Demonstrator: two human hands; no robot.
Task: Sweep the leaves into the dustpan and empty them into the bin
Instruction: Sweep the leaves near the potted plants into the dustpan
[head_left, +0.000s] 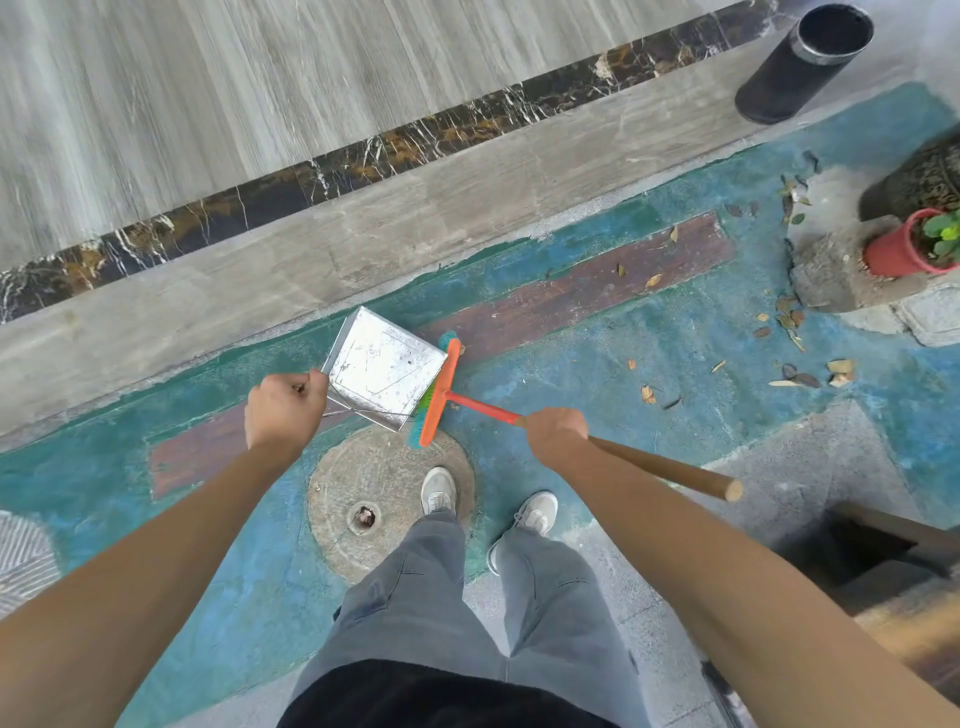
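Observation:
A silver metal dustpan (382, 364) rests on the blue-green painted floor ahead of my feet. My left hand (284, 408) is shut on its thin handle at its left corner. An orange broom (440, 393) with blue-green bristles lies against the dustpan's right edge. My right hand (556, 431) grips the broom's handle where the orange part meets the wooden stick. Dry leaves (802, 376) lie scattered to the right, several more near the stone block. A black cylindrical bin (805, 65) stands at the top right.
A raised grey stone step (363, 244) runs diagonally behind the dustpan. A round manhole cover (374, 499) lies under my left shoe. A red pot with a green plant (906, 249) sits on a stone block at the right. Dark furniture stands at the lower right.

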